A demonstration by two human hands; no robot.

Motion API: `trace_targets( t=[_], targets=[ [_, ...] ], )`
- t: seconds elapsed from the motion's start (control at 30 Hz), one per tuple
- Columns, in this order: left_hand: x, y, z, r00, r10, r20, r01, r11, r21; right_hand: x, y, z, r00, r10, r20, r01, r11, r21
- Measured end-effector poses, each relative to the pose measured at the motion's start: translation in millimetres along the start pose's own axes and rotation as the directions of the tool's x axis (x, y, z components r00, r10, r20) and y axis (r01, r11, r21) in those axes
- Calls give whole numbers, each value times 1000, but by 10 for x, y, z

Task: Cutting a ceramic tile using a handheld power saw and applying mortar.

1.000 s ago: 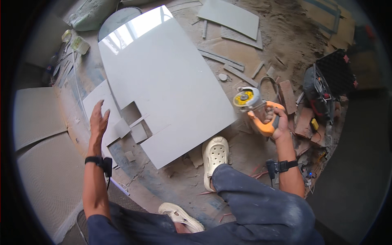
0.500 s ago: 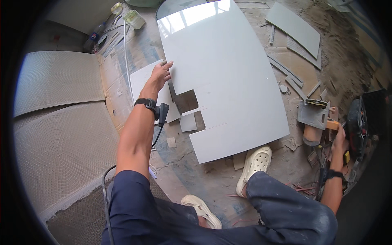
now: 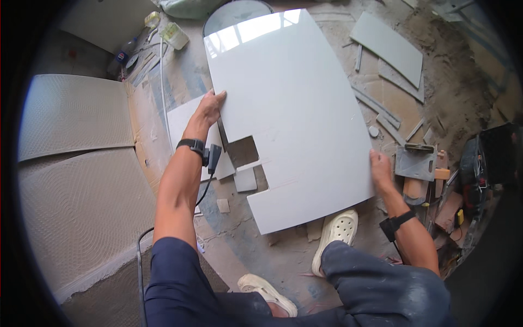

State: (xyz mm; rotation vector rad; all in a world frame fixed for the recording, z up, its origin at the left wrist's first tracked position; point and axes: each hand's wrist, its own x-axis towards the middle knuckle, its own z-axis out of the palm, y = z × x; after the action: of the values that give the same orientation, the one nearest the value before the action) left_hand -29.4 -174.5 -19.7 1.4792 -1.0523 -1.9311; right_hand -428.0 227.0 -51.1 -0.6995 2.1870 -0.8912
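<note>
A large glossy white tile [image 3: 294,109] lies before me, with a stepped notch cut into its left side. My left hand [image 3: 210,107] grips the tile's left edge above the notch, thumb on top and fingers hidden beneath. At the opposite edge, low on the right, my right hand [image 3: 381,168] is closed round the rim, its fingertips out of sight below. A small white offcut [image 3: 245,180] and a narrow strip lie by the notch. The handheld power cutter [image 3: 415,163], with a flat metal base and an orange handle, rests right of my right hand.
Another white panel [image 3: 190,111] lies partly under the tile's left side. Ridged, mortar-coated tiles [image 3: 81,117] lie farther left. Cut pieces [image 3: 389,46] and strips litter the far right. An open tool case [image 3: 490,158] sits at right. My shoe [image 3: 339,231] is at the tile's near edge.
My right hand has let go of the cutter's handle and moved left onto the tile's right edge. My left hand has closed on the left edge. The cutter stays on the floor.
</note>
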Motion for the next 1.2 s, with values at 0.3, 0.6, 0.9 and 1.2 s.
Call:
trace_targets(
  t=[0.3, 0.6, 0.9, 1.2],
  targets=[
    [-1032, 680, -339, 968, 251, 22, -251, 967, 48, -161, -327, 273, 984, -141, -110, 128, 984, -123],
    [-2934, 992, -724, 942, 308, -133, -290, 946, 144, -47, -921, 573, 946, -296, 134, 315, 935, -160],
    [-3599, 771, -721, 927, 276, -256, -257, 961, 106, -258, -911, 709, 902, -289, 321, 377, 890, -257],
    [-3820, 771, -617, 911, 282, -302, -243, 957, 161, -597, -726, 722, 872, -264, 412, 377, 900, -220]
  ],
)
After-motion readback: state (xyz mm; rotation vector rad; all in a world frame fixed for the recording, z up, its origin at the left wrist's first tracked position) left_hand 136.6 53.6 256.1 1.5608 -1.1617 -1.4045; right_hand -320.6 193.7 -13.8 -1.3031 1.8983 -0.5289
